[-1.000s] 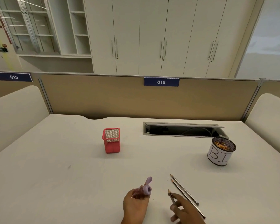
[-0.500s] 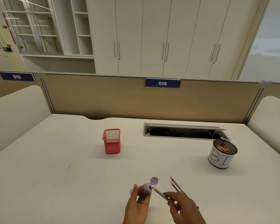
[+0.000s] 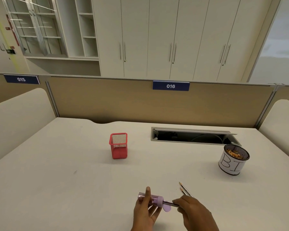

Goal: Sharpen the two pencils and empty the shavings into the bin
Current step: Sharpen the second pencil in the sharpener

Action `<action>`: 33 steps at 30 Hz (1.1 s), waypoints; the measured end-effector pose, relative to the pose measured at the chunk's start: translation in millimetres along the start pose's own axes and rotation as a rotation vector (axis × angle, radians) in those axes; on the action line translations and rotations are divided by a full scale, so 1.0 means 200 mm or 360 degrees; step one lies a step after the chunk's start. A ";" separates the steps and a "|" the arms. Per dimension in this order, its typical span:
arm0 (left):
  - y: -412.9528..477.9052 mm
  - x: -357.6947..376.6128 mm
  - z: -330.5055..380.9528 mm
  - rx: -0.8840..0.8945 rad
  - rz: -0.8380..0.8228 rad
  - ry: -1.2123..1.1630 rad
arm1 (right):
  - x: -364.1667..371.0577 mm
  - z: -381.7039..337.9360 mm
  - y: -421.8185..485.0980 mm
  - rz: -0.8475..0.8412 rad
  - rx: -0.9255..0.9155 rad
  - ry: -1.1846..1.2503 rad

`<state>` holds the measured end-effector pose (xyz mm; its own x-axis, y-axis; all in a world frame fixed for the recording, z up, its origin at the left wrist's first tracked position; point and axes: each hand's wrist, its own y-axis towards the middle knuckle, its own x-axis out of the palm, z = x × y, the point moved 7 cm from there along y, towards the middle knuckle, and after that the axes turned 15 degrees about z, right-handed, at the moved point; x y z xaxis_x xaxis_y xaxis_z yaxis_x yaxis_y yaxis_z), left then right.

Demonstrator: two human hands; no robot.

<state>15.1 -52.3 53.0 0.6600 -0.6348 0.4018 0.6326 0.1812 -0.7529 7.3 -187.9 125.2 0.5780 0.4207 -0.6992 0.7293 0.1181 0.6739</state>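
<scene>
My left hand (image 3: 144, 212) holds a lilac tube-shaped pencil sharpener (image 3: 154, 199) lying sideways, its round cap hanging open below. A dark pencil (image 3: 171, 204) is pushed into the sharpener's right end, gripped by my right hand (image 3: 194, 212). Two more pencils (image 3: 184, 190) lie side by side on the white desk just beyond my right hand, tips pointing away. The bin (image 3: 233, 161), a black mesh cup wrapped in white paper marked "BI", stands at the right with shavings inside.
A red mesh pen holder (image 3: 118, 145) stands empty at the desk's middle. An open cable hatch (image 3: 193, 136) lies behind it to the right. A tan partition (image 3: 107, 100) closes off the desk's back edge.
The sharpener turned from upright to sideways in my left hand. My right hand lifted one pencil off the desk and pushed its tip into the sharpener.
</scene>
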 end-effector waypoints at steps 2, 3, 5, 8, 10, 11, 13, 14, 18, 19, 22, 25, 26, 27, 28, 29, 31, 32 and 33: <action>0.01 0.00 0.01 0.0064 0.0009 0.0044 | 0.00 -0.01 0.00 0.0058 -0.0039 0.0015; 0.01 0.00 0.03 0.0088 0.0002 0.0039 | 0.01 -0.01 0.00 0.0091 -0.0056 0.0032; 0.02 0.01 0.05 0.0125 -0.0013 0.0016 | 0.02 -0.01 -0.01 0.0062 -0.0029 0.0076; 0.01 0.02 0.08 0.0110 -0.0023 -0.0015 | 0.02 -0.01 0.00 0.0045 -0.0005 0.0058; 0.00 0.02 0.10 0.0098 -0.0031 -0.0019 | 0.02 -0.02 -0.01 0.0040 0.0007 0.0016; 0.01 0.02 0.11 0.0121 -0.0034 -0.0011 | 0.00 -0.03 -0.01 0.0098 -0.0044 -0.0040; 0.02 0.02 0.14 0.0219 -0.0045 0.0054 | -0.03 -0.04 -0.01 0.0210 -0.0098 -0.0178; 0.02 0.03 0.14 0.0263 -0.0058 0.0086 | -0.04 -0.03 -0.01 0.0231 -0.0117 -0.0207; 0.01 0.04 0.15 0.0269 -0.0131 0.0075 | -0.08 -0.01 0.02 0.0482 -0.0290 -0.0414; 0.01 0.04 0.15 0.0256 -0.0146 0.0055 | -0.09 -0.03 0.02 0.0558 -0.0355 -0.0444; -0.01 0.06 0.17 0.0264 -0.0210 0.0035 | -0.08 -0.05 0.03 0.0495 -0.0330 -0.0421; -0.03 0.08 0.20 0.0317 -0.0279 0.0072 | -0.04 -0.02 0.05 0.0089 0.0018 -0.0286; -0.03 0.09 0.21 0.0337 -0.0308 0.0095 | -0.01 0.02 0.05 -0.0134 0.0283 -0.0174; -0.03 0.10 0.22 0.0356 -0.0334 0.0123 | 0.02 0.06 0.04 -0.0332 0.0577 -0.0011; -0.03 0.11 0.23 0.0367 -0.0357 0.0154 | 0.04 0.07 0.01 -0.0513 0.0962 0.0348; -0.03 0.12 0.23 0.0370 -0.0376 0.0189 | 0.07 0.08 -0.03 -0.0637 0.1360 0.0746; -0.03 0.14 0.23 0.0350 -0.0405 0.0240 | 0.10 0.04 -0.11 -0.0878 0.1978 0.1311; -0.03 0.15 0.23 0.0338 -0.0413 0.0251 | 0.10 0.02 -0.13 -0.0938 0.2124 0.1414; -0.03 0.15 0.24 0.0330 -0.0418 0.0254 | 0.09 0.01 -0.12 -0.0975 0.2188 0.1458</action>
<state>51.1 -37.4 94.2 0.4030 -0.7860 0.4689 0.8516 0.1344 -0.5067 0.1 -184.5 95.4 0.1070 0.9911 -0.0798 0.7740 -0.1334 -0.6189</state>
